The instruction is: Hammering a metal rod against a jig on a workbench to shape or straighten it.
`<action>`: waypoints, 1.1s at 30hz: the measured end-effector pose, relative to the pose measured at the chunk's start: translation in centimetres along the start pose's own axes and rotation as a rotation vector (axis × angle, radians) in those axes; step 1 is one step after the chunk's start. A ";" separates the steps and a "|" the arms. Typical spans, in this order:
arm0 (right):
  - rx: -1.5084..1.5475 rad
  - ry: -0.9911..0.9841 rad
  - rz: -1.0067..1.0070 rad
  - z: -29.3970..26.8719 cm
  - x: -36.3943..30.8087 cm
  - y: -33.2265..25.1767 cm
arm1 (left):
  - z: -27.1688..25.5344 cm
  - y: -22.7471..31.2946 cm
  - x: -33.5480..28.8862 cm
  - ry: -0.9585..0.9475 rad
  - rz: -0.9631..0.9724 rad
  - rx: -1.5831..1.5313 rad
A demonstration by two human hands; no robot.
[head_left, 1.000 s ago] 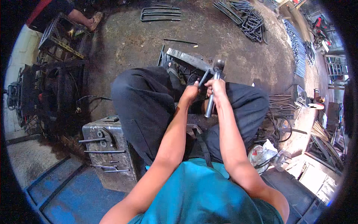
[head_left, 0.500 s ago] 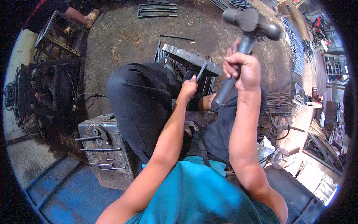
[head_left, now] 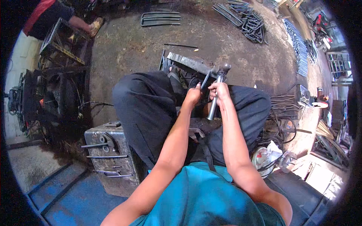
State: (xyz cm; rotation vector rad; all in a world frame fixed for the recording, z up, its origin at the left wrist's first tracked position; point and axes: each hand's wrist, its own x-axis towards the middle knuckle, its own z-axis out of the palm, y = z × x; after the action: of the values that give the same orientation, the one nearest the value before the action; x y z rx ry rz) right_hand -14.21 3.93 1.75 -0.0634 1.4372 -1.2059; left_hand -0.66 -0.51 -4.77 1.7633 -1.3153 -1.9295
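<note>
My right hand (head_left: 220, 91) is wrapped round the metal handle of a ball-peen hammer (head_left: 212, 111). The hammer's head is down at the right end of a thick steel slab (head_left: 184, 61), beside the upper end of a metal rod (head_left: 206, 80). Whether the head touches the rod I cannot tell. My left hand (head_left: 194, 95) grips the rod's lower part, with its upper end against the slab's near edge. Both hands are close together between my bent knees.
Bent rods (head_left: 253, 26) lie piled at the far right, and U-shaped bars (head_left: 160, 19) on the floor ahead. A metal block (head_left: 113, 158) with a crank-like fitting stands by my left knee. Another person's foot (head_left: 96, 27) is at the far left. Cables and a bag (head_left: 269, 153) lie to the right.
My right hand has swung the hammer down from its raised position to the slab's right end. My left hand has kept its grip on the rod.
</note>
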 end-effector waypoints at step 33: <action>0.647 -0.073 0.085 -1.1 0.8 4.2 | -6.4 26.8 -21.8 -0.342 0.888 0.121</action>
State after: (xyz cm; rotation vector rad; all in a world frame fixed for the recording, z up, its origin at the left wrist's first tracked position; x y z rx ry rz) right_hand -12.84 6.08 -1.90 0.3909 0.9226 -1.5256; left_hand 0.12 -4.16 30.14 0.6452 -1.9120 -1.6410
